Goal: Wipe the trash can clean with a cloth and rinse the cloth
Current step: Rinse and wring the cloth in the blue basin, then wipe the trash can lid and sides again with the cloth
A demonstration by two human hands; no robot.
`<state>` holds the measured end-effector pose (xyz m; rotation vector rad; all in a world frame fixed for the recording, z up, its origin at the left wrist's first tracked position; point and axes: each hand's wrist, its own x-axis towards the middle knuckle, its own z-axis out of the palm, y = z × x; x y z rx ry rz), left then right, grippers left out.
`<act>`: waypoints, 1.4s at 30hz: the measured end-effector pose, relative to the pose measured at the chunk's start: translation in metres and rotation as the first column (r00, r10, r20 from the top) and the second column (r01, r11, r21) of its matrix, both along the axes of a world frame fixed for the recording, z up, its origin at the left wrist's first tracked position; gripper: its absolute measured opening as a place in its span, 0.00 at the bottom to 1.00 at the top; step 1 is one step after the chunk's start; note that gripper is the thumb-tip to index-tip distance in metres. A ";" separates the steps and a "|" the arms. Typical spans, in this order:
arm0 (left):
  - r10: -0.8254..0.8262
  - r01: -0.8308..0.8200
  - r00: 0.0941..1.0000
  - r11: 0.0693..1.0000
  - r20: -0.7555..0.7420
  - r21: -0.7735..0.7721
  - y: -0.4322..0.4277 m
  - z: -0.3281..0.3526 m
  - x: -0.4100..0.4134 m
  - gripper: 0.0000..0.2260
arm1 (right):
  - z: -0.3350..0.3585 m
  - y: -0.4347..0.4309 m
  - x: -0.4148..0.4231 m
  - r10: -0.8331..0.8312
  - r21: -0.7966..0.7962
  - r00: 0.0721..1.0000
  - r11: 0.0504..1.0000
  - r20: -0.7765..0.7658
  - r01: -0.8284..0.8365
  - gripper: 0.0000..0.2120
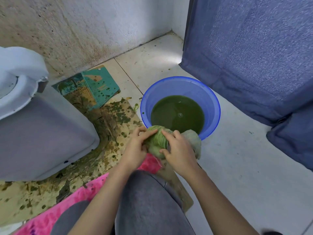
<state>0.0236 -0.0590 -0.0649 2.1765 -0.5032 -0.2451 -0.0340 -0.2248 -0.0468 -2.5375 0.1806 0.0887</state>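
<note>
A green-stained cloth is bunched between both hands, just at the near rim of a blue basin holding dark green water. My left hand grips the cloth's left side, fingers curled over its top. My right hand grips its right side, and a pale loose end of the cloth hangs past it. The grey-white trash can with a white lid stands at the left, apart from both hands.
Flattened cardboard spattered with green-brown muck lies under the can, with a teal printed box by the stained wall. A blue cloth cover hangs at the right. Pink fabric and my grey-clad knees fill the bottom.
</note>
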 end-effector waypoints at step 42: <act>-0.276 -0.661 0.390 0.580 -0.878 -0.476 -0.018 0.136 -0.049 0.30 | 0.126 -0.017 -0.048 0.152 0.948 0.940 0.143 -0.305 0.285 0.19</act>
